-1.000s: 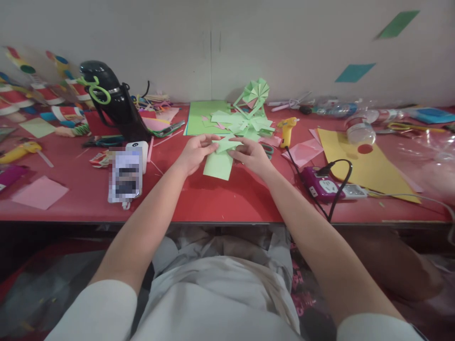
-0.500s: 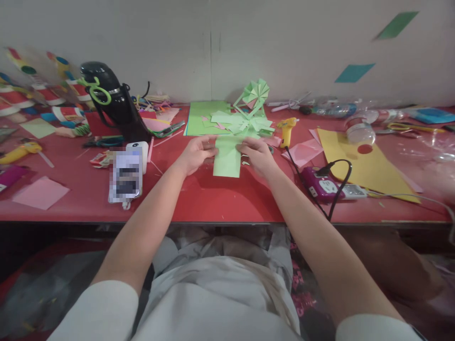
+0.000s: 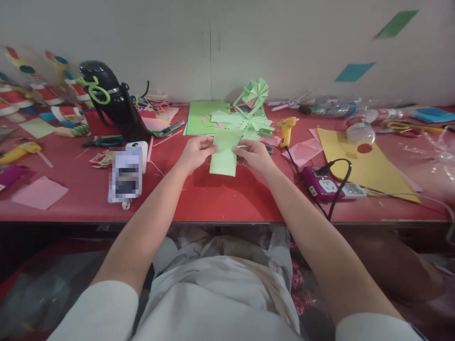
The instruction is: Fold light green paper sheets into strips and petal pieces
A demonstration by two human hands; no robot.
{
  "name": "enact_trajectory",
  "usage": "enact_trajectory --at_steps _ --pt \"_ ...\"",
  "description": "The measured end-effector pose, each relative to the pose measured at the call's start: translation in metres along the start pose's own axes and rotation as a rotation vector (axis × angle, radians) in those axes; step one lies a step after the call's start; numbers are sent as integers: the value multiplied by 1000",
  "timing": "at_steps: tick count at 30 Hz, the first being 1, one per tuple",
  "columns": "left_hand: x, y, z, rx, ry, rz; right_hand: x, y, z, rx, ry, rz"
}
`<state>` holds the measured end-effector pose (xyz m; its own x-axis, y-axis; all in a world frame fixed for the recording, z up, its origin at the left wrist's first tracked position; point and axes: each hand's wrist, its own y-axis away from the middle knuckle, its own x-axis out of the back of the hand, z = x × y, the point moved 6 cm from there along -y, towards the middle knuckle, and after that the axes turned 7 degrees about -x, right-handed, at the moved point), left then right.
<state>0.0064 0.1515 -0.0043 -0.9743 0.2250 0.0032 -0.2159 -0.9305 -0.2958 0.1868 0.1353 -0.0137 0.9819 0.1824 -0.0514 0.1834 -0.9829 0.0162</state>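
Note:
A light green paper sheet is held a little above the red table, near its middle. My left hand pinches the sheet's left edge and my right hand pinches its right edge. Just behind the sheet lies a heap of folded light green paper pieces, and behind that stands a green paper fan shape. A larger green sheet lies flat to the left of the heap.
A yellow glue gun stands right of the heap, its black cord running to a purple power strip. A yellow sheet, pink papers, a phone, a black flask and scissors lie around.
The green sheet has been turned and shifted between my hands, from tilted low on the table to hanging more upright between both hands. My hands stayed close together.

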Motion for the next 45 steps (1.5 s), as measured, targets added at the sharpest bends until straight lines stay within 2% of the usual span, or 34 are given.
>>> enact_trajectory --at_steps 3,12,20,25,32,38,45 --pt "-3 2 6 -6 48 -36 3 0 -1 -4 -39 23" --pt "-4 5 8 165 212 -60 0 5 -5 -14 -80 15" --pt "-6 5 7 -37 -8 -87 -9 9 -9 18 -5 -70" --pt "-7 4 5 -31 -31 -100 -13 10 -10 84 151 -71" --pt "-5 5 1 109 15 -73 -8 7 -6 54 110 -57" --pt "-5 5 1 65 10 -94 -7 5 -6 68 108 -44" --pt "-7 8 5 107 12 -84 -6 6 -6 60 93 -43"
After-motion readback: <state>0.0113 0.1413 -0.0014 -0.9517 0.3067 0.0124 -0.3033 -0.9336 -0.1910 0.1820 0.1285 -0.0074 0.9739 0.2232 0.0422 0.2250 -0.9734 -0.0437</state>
